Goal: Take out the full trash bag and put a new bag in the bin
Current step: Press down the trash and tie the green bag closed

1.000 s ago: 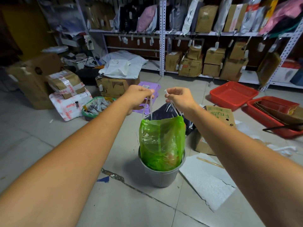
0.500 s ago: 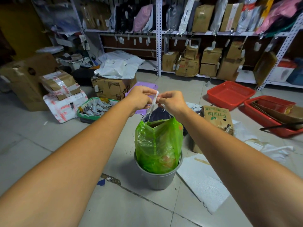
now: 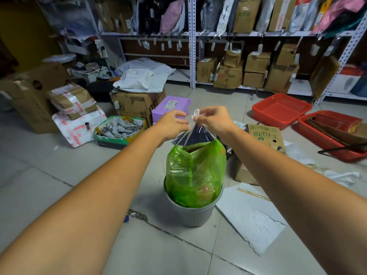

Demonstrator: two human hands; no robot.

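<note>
One green trash bag (image 3: 195, 171) sits in one grey bin (image 3: 190, 215) at frame centre; left hand (image 3: 172, 124) and right hand (image 3: 215, 121) both pinch its white drawstrings (image 3: 195, 114)

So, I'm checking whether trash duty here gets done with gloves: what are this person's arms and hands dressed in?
Nothing is worn. The left hand and right hand are bare, with no gloves, and no rings show on the fingers. The left forearm and right forearm are uncovered to the frame edge: no sleeves, watch or bracelets in view.
</note>
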